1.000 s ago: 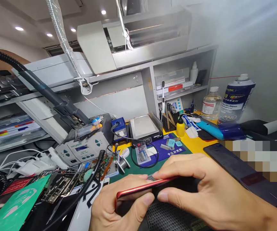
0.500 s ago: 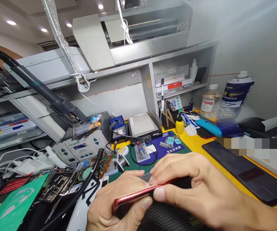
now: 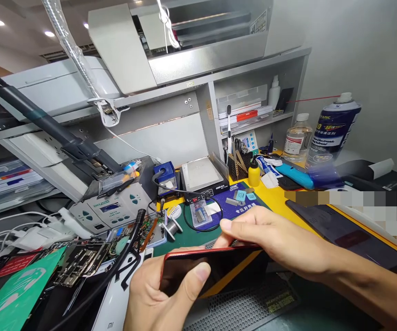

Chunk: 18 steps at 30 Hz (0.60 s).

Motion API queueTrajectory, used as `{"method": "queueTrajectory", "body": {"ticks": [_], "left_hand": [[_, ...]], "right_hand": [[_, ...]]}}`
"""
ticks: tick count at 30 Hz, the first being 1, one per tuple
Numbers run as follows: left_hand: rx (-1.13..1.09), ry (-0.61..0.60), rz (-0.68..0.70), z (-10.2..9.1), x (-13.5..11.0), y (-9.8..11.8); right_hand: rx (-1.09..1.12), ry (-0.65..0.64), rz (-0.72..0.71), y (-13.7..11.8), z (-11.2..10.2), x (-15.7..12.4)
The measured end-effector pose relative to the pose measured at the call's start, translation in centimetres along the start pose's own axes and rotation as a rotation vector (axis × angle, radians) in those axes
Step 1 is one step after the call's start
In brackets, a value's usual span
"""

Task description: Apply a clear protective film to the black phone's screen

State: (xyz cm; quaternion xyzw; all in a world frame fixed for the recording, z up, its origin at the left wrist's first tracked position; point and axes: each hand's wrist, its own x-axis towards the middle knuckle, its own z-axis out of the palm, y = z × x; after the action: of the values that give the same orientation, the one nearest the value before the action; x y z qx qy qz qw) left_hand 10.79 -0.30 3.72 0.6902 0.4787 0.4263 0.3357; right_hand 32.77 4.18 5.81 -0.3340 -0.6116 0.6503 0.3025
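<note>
A smartphone with a red frame point(image 3: 215, 269) is tilted up in front of me, its dark, glossy screen towards me. My left hand point(image 3: 157, 294) grips its left end, with the thumb flat over the screen and the fingers behind. At the upper right edge is my right hand point(image 3: 270, 236), its fingers bent behind the phone and its thumb lying above the rim. The fingertips behind the phone are mostly hidden. Beneath it lies a dark perforated plate point(image 3: 243, 308) on the green mat point(image 3: 181, 239).
Another dark phone point(image 3: 350, 236) lies at right on the yellow surface. Circuit boards point(image 3: 81, 264), a solder spool point(image 3: 172, 227) and a black hose point(image 3: 129, 257) crowd the left. Behind stand a soldering station point(image 3: 112, 209), a yellow bottle point(image 3: 254, 174) and a spray can point(image 3: 334, 131).
The phone has tipped from nearly edge-on so that its screen now faces me. My right thumb has left the near side and moved up over the top edge. The view has shifted slightly.
</note>
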Motion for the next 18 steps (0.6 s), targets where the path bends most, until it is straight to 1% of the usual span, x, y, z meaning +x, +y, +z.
{"method": "queueTrajectory", "body": {"ticks": [2, 5, 7, 9, 11, 15, 18], "left_hand": [[-0.036, -0.006, -0.005, 0.2, 0.1, 0.3], [-0.079, 0.003, -0.024, 0.5, 0.2, 0.5], [-0.108, 0.03, -0.046, 0.6, 0.2, 0.4], [-0.112, 0.065, -0.068, 0.6, 0.0, 0.2], [-0.098, 0.074, -0.086, 0.4, -0.2, -0.2], [-0.087, 0.077, -0.11, 0.1, -0.3, -0.7], [-0.087, 0.026, -0.093, 0.1, -0.2, -0.8]], "right_hand": [[0.038, -0.023, 0.024, -0.1, -0.3, -0.1], [0.017, -0.038, 0.022, -0.1, -0.6, -0.1], [-0.008, -0.05, 0.011, 0.0, -0.7, -0.2], [-0.055, -0.035, -0.005, 0.1, -0.6, -0.3], [-0.119, 0.009, -0.031, 0.2, -0.3, -0.4], [-0.235, 0.15, -0.087, 0.4, 0.9, -0.7], [-0.274, 0.206, -0.1, 0.7, 1.6, -0.7]]}}
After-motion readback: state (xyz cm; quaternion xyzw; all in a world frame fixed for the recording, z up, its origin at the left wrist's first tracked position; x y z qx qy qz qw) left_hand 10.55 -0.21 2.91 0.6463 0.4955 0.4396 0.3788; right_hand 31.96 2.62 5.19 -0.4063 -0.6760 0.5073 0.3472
